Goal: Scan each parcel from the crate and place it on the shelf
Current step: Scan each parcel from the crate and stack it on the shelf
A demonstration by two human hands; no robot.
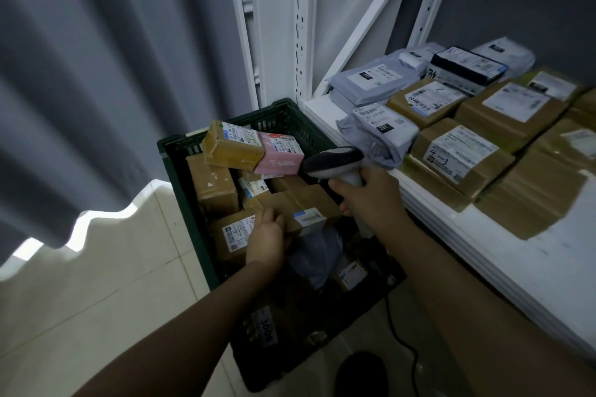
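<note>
Beside white shelf (548, 255), at green crate (180, 177): pick step, left hand (266, 235) curled on labelled cardboard parcel (230, 235), right hand (367, 193) gripping barcode scanner (332, 161); next, lift parcel, present label to scanner.

Scanner (333, 160) handle hidden by right hand (367, 195); shelf (545, 267) cut off right.

Parcel stockroom or pick-up depot. Fittings: white slotted-steel shelf (548, 267) at right, carrying rows of taped cartons (503, 119) and grey mailer bags (367, 80) (all with printed shipping labels, some hand-numbered); green plastic crate (180, 177) of parcels (216, 190) on tiled floor (96, 284); corded barcode scanner (332, 161); grey curtain (96, 74) at left.
</note>
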